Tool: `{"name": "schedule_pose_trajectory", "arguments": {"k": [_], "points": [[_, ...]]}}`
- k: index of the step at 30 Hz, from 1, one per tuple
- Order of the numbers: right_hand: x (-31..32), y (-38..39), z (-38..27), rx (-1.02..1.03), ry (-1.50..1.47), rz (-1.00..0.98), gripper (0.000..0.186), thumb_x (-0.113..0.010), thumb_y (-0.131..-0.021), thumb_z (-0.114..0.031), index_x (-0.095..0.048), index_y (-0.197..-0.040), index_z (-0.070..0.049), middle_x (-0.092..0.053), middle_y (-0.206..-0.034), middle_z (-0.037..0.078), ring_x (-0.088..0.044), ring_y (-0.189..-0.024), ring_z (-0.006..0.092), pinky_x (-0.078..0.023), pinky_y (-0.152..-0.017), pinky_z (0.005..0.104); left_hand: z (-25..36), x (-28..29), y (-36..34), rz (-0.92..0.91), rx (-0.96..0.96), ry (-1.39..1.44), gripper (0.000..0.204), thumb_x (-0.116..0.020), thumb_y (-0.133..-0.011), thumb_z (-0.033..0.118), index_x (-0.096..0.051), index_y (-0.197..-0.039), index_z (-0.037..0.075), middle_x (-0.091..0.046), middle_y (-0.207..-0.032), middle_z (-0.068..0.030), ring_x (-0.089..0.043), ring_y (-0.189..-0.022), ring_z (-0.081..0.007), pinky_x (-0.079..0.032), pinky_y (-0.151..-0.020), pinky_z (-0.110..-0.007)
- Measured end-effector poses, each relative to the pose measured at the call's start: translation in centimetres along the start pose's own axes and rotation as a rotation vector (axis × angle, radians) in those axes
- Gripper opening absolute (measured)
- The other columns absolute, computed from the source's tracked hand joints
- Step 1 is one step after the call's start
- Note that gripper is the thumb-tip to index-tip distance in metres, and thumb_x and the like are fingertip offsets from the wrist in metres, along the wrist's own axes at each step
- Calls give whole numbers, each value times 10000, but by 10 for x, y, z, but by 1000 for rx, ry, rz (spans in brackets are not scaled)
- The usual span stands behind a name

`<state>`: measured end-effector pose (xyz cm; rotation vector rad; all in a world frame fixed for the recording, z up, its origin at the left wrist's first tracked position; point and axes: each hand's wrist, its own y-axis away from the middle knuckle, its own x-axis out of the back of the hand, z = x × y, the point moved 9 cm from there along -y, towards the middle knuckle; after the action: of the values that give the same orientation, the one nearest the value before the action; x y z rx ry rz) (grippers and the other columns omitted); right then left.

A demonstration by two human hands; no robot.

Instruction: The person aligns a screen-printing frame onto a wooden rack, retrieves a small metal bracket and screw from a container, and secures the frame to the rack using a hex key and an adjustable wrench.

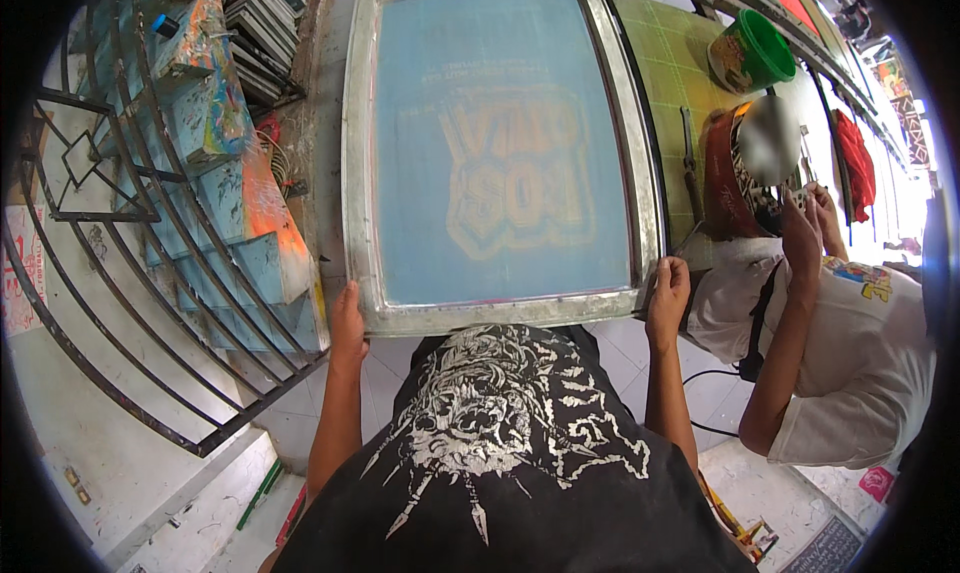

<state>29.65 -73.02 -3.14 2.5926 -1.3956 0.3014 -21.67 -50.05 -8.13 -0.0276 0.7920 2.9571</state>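
I hold a screen-printing frame (pixel 490 313) upright or tilted before me, I cannot tell which, with pale metal rails around blue mesh (pixel 500 43) that bears a faint orange lettered design. My left hand (pixel 349 318) is closed on the frame's lower left corner. At the lower right corner, my right hand (pixel 668 293) grips the edge, fingers curled round it. Below the frame is the front of my black printed shirt.
At left stand black metal bars (pixel 110 243) by paint-splattered blue blocks (pixel 210 213) and stacked frames (pixel 262 23). At right, a co-worker (pixel 850 363) in white works at a reddish container (pixel 725 173), beside a green bucket (pixel 750 48) on a gridded yellow-green mat (pixel 645 83).
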Motion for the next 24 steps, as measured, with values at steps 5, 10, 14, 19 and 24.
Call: {"name": "schedule_pose_trajectory", "arguments": {"k": [5, 10, 14, 19, 24], "points": [[-3, 1, -3, -31, -7, 24, 161, -534, -1014, -176, -556, -969, -23, -508, -867, -24, -437, -806, 60, -367, -746, 218, -2, 1, -4, -10, 6, 25, 488, -480, -1033, 363, -540, -1283, -52, -606, -1207, -112, -589, -1067, -186, -473, -938, -330], [0, 1, -3, -25, -10, 40, 177, -539, -1016, -199, -559, -972, -29, -506, -866, -27, -424, -793, 61, -361, -734, 219, 2, -3, -2, -22, -2, 14, 487, -489, -1034, 368, -569, -1259, -57, -622, -1185, -104, -572, -1070, -177, -437, -954, -315], [0, 0, 1, -48, -29, 46, 175, -543, -1016, -203, -560, -967, -36, -494, -852, -35, -411, -777, 57, -347, -711, 214, -6, 6, -8, 3, 8, -22, 462, -499, -1031, 369, -606, -1204, -47, -638, -1123, -85, -567, -1019, -158, -434, -922, -300], [1, 0, 2, -56, -33, 46, 173, -547, -1016, -209, -562, -966, -44, -476, -822, -52, -393, -752, 44, -330, -691, 208, -3, 2, -6, 8, 0, -5, 423, -504, -1030, 364, -635, -1135, -25, -643, -1068, -69, -569, -964, -140, -443, -876, -280], [1, -2, 9, -50, -71, 48, 194, -554, -1015, -229, -563, -962, -42, -466, -816, -56, -385, -743, 43, -320, -676, 210, -7, 4, -7, -9, 21, -20, 449, -488, -1036, 357, -580, -1211, -47, -634, -1112, -89, -591, -990, -156, -467, -889, -299]]}}
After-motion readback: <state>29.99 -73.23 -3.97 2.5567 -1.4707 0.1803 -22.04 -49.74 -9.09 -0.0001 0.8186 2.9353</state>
